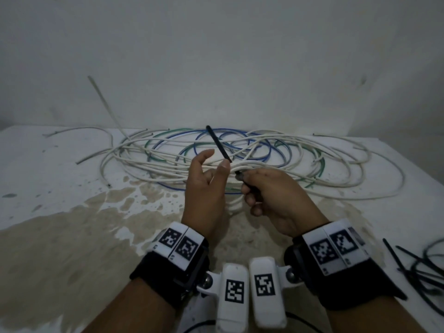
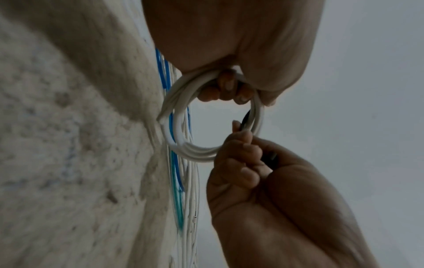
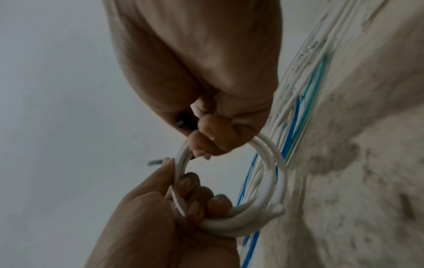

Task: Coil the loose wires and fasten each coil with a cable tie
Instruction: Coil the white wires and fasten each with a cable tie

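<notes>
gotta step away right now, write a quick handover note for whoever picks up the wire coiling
Left hand: fingers curled through the small white coil, gripping it.
Right hand: pinches the black cable tie at the coil; the tie is not yet closed.
Loose white, blue and green wires lie on the table; spare ties at right.
Left: cinch this tie, coil and tie the rest.

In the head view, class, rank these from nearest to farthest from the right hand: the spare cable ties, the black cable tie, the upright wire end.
1. The black cable tie: gripped by the right hand.
2. The spare cable ties: table's near right edge.
3. The upright wire end: far left, by the wall.
</notes>
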The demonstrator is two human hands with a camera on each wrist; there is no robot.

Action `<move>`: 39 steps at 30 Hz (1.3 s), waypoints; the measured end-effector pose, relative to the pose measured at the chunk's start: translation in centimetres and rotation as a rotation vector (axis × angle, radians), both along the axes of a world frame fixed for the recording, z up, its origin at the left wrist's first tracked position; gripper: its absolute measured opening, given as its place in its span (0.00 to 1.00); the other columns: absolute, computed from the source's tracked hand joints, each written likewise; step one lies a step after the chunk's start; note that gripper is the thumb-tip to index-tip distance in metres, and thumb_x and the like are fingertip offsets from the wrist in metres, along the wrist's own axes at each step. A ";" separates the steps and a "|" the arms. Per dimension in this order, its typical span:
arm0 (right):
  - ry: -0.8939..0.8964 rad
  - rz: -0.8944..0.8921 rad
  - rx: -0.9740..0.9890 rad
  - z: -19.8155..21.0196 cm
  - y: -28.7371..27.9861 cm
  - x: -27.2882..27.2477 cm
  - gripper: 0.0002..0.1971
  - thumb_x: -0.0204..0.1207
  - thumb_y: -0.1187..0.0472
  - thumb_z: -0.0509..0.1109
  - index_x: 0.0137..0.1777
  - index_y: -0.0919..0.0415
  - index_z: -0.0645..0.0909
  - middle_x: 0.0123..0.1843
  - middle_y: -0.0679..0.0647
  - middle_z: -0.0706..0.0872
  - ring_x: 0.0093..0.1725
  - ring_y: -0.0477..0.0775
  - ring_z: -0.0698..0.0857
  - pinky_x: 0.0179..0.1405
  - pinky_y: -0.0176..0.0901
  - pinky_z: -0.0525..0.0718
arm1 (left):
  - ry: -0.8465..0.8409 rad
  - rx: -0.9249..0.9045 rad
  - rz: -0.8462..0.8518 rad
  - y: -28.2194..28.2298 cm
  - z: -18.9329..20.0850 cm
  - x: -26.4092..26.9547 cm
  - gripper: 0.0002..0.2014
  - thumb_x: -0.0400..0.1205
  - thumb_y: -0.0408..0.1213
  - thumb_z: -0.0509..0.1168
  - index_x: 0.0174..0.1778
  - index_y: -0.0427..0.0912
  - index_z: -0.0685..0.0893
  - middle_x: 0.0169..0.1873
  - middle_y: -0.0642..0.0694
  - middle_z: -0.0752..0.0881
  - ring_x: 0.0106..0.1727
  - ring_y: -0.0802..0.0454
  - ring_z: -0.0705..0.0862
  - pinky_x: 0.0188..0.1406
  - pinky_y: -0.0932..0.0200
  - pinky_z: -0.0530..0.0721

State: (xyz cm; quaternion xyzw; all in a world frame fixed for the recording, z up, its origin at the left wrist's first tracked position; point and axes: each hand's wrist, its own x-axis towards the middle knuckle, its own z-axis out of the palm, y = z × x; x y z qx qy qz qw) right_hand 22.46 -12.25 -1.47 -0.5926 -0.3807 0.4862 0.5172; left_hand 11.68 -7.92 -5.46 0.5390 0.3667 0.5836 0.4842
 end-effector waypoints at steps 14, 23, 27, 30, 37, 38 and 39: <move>0.085 0.020 0.112 -0.4 -1.2 -0.9 0.12 0.78 0.54 0.69 0.41 0.64 0.83 0.31 0.55 0.85 0.22 0.49 0.78 0.19 0.38 0.77 | 0.006 -0.103 -0.126 -0.2 0.9 -0.5 0.07 0.84 0.34 0.61 0.41 0.43 0.81 0.21 0.48 0.70 0.22 0.52 0.65 0.21 0.60 0.63; -0.243 0.064 0.232 -0.8 -1.6 -0.7 0.02 0.74 0.68 0.72 0.46 0.64 0.82 0.35 0.58 0.87 0.30 0.48 0.85 0.26 0.34 0.80 | -0.019 -0.159 -0.044 0.0 0.9 -0.5 0.07 0.83 0.35 0.64 0.40 0.46 0.84 0.17 0.53 0.75 0.18 0.55 0.68 0.18 0.64 0.65; -0.457 0.040 0.296 -0.8 -1.7 -0.5 0.06 0.74 0.60 0.73 0.36 0.57 0.82 0.33 0.48 0.83 0.32 0.46 0.82 0.29 0.35 0.74 | 0.039 -0.151 -0.069 -0.3 1.0 -0.5 0.07 0.83 0.35 0.64 0.41 0.45 0.85 0.16 0.56 0.76 0.17 0.59 0.68 0.20 0.63 0.67; -0.455 0.003 0.334 -0.6 -1.7 -0.5 0.07 0.77 0.59 0.71 0.38 0.59 0.80 0.34 0.50 0.85 0.34 0.46 0.83 0.33 0.47 0.80 | 0.117 -0.108 -0.035 -0.3 0.8 -0.6 0.11 0.82 0.35 0.64 0.34 0.42 0.84 0.17 0.56 0.74 0.18 0.58 0.67 0.24 0.60 0.65; -0.215 0.014 0.376 -0.4 -1.7 -0.5 0.08 0.75 0.69 0.71 0.50 0.59 0.77 0.33 0.52 0.85 0.32 0.50 0.86 0.38 0.44 0.87 | 0.180 -0.053 -0.032 -0.6 1.4 -0.6 0.14 0.82 0.32 0.63 0.58 0.57 0.80 0.28 0.50 0.79 0.17 0.63 0.69 0.24 0.61 0.67; -0.223 0.013 0.384 -0.4 -1.7 -0.4 0.09 0.75 0.70 0.72 0.49 0.57 0.79 0.33 0.50 0.84 0.33 0.50 0.85 0.37 0.43 0.87 | 0.182 -0.047 -0.018 -0.6 1.4 -0.6 0.11 0.82 0.33 0.63 0.55 0.54 0.82 0.29 0.49 0.81 0.16 0.63 0.68 0.23 0.60 0.67; -0.232 0.002 0.394 -0.3 -1.7 -0.4 0.10 0.74 0.70 0.72 0.48 0.55 0.80 0.33 0.49 0.84 0.32 0.49 0.85 0.36 0.42 0.87 | 0.178 -0.048 0.006 -0.5 1.4 -0.6 0.08 0.82 0.34 0.64 0.50 0.51 0.85 0.29 0.47 0.83 0.15 0.62 0.68 0.23 0.59 0.66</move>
